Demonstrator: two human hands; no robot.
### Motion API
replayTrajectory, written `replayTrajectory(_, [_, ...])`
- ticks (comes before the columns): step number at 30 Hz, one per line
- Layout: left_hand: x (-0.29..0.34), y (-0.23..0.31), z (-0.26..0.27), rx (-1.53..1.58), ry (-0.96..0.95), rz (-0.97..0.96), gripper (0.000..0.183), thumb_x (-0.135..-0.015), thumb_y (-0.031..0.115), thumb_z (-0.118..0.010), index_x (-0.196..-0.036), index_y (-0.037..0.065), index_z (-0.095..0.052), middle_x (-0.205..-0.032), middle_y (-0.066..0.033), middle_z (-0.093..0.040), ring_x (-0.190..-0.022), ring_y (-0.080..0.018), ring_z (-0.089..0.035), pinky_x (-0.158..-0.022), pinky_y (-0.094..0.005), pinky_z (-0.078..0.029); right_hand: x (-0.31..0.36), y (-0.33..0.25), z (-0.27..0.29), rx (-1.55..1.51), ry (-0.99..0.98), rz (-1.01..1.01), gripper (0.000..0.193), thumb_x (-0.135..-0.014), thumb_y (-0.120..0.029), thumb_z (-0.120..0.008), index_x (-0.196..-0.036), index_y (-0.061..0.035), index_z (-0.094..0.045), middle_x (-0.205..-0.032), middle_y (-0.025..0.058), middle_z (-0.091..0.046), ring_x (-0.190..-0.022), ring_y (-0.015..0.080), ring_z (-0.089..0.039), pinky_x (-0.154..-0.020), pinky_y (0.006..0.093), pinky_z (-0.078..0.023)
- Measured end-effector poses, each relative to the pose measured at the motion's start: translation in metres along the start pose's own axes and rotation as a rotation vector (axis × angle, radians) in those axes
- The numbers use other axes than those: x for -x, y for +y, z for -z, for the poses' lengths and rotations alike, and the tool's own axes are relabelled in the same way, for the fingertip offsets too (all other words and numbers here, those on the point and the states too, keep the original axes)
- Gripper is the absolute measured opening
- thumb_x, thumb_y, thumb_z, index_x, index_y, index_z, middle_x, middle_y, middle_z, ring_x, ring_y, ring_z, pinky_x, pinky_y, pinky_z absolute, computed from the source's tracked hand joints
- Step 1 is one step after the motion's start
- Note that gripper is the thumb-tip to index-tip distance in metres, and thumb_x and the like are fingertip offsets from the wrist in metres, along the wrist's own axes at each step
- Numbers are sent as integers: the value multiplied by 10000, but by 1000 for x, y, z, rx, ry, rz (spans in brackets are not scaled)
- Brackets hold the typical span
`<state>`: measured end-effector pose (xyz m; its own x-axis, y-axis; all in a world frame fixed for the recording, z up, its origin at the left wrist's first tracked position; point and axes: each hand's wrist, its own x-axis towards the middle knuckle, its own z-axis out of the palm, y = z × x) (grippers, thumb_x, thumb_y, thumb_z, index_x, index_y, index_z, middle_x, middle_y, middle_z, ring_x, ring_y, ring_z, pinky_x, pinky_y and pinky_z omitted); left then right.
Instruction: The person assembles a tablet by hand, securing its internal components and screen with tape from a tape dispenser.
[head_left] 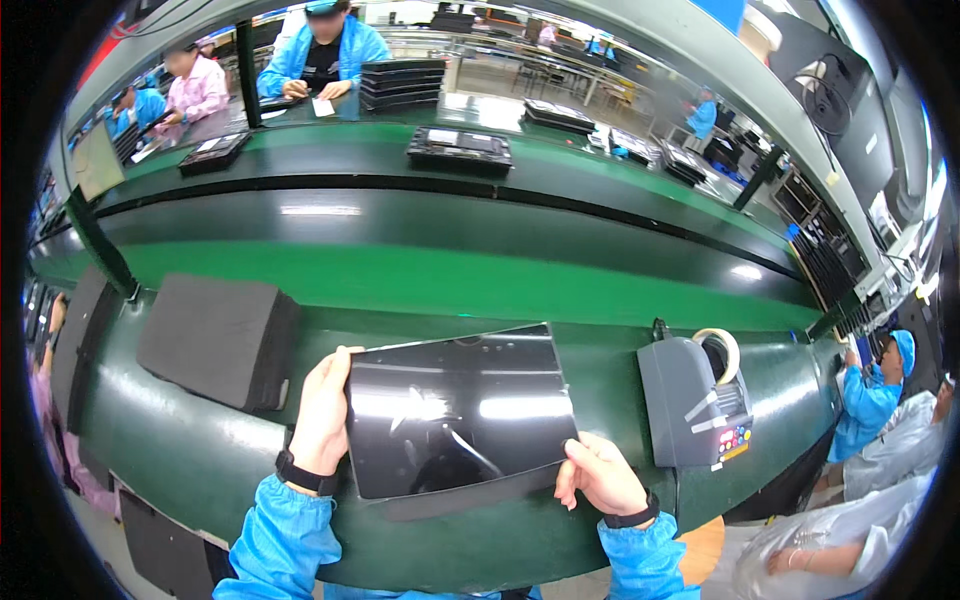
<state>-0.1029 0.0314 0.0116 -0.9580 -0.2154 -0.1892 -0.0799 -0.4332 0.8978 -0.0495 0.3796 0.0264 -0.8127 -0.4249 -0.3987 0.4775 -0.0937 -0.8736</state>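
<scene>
A black, glossy tablet screen [460, 415] is held slightly tilted above the green bench, bright light streaks reflecting off its face. My left hand [322, 405] grips its left edge, with the thumb near the upper left corner and the other fingers hidden behind. At the lower right corner, my right hand [600, 475] pinches the screen between thumb and curled fingers. Both wrists carry black bands below blue sleeves.
A stack of dark foam sheets [215, 335] sits left on the bench. To the right stands a grey tape dispenser [690, 400] with a tape roll. Beyond runs a conveyor [400, 215]; open device housings [460, 148] lie past it. Co-workers sit across and at right.
</scene>
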Motion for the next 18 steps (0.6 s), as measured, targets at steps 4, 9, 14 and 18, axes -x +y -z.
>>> replayTrajectory(4, [18, 15, -13, 422, -258, 141, 333, -984, 245, -477, -1211, 5, -518, -1159, -70, -591, -1034, -164, -557, -922, -318, -434, 8, 8, -4, -270, 153, 209, 211, -980, -219, -478, -1027, -14, -478, -690, 189, -652, -566, 283, -634, -525, 369, -521])
replayTrajectory(9, [50, 14, -27, 255, -503, 324, 466, -928, 59, -491, -1371, 9, -356, -1312, -120, -498, -1147, -231, -545, -989, -387, -458, 21, 5, -9, -352, 384, 362, 235, -989, -244, -453, -1006, -16, -506, -668, 146, -649, -543, 248, -617, -534, 377, -527])
replayTrajectory(14, [50, 6, -30, 307, -590, 240, 477, -967, 66, -442, -1413, -8, -291, -1316, -130, -492, -1170, -231, -540, -990, -404, -474, 34, 16, -18, -287, 410, 357, 214, -985, -254, -471, -983, -45, -518, -644, 92, -619, -576, 204, -601, -549, 338, -509])
replayTrajectory(18, [50, 6, -21, 228, -510, 225, 451, -985, 84, -418, -1419, 0, -328, -1333, -112, -485, -1154, -209, -546, -977, -362, -477, 51, 29, -17, -261, 154, 272, 156, -960, -100, -483, -986, -5, -604, -826, 94, -659, -766, 188, -640, -697, 305, -516])
